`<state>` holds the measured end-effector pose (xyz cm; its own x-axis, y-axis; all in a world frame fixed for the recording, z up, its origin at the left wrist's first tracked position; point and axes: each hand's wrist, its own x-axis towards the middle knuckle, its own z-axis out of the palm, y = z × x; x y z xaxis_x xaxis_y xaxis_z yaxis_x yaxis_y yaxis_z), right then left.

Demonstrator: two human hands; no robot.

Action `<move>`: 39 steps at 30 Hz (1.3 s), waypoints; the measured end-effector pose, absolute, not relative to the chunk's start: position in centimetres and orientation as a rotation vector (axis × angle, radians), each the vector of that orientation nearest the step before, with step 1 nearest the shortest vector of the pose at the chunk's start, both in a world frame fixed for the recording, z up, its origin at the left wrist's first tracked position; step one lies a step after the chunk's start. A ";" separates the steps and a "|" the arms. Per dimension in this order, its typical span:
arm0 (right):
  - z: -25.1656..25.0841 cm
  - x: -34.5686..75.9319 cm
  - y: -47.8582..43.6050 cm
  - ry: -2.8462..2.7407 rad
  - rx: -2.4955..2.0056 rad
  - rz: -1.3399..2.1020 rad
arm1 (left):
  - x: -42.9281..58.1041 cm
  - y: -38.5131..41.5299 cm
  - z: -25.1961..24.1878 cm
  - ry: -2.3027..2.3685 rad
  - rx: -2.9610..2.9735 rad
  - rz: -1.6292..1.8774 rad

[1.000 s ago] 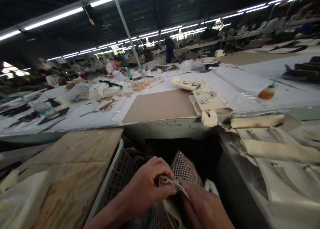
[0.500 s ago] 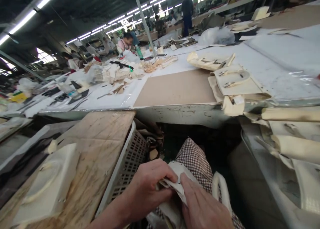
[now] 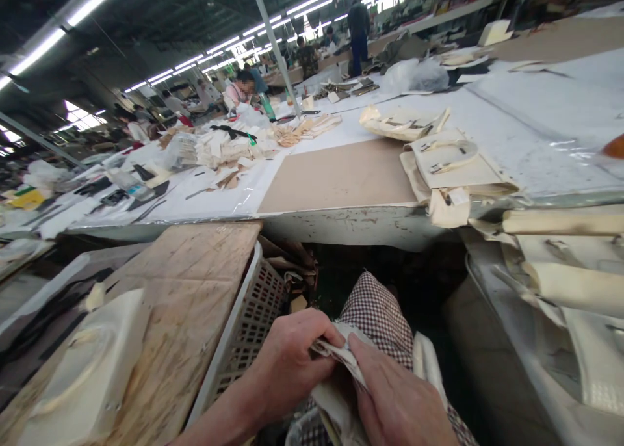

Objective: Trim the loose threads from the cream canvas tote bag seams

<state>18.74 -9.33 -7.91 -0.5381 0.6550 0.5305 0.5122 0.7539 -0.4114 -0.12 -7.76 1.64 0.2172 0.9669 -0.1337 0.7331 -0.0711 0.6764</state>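
Over my lap, both hands pinch a cream fabric piece (image 3: 336, 394). My left hand (image 3: 287, 368) curls its fingers around the piece's upper left edge. My right hand (image 3: 397, 407) presses its fingers down on the fabric from the right, thumb tip meeting the left fingers. The checked cloth of my leg (image 3: 375, 313) shows just beyond the hands. A white curved strap (image 3: 426, 368) lies to the right of my hands.
A plywood board (image 3: 180, 290) covers a white slotted crate (image 3: 253, 316) at my left, with a cream bag (image 3: 78, 374) lying on it. A brown cardboard sheet (image 3: 341, 176) lies on the long white table ahead. Cream bags (image 3: 453, 173) stack at right. Other people work far back.
The view tilted down and to the left between the earliest frame and now. My hands kept their pinch on the fabric, shifting only slightly.
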 end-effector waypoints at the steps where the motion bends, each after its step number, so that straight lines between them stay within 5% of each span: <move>1: -8.0 18.8 -9.0 -2.290 -0.864 0.291 | 0.0 -7.5 1.9 1.583 1.845 0.446; 15: -4.4 20.1 -6.6 -2.242 -1.004 0.925 | 0.7 -6.1 2.3 1.081 2.562 0.822; 39: -4.4 19.9 -6.3 -2.137 -1.133 0.949 | 2.2 -3.9 3.1 0.794 2.851 0.602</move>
<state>19.93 -6.27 -4.40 -0.5029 0.8546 0.1297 0.4771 0.3995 -0.7828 2.23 -3.90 3.06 0.7832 0.5184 0.3433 0.4702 -0.8551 0.2185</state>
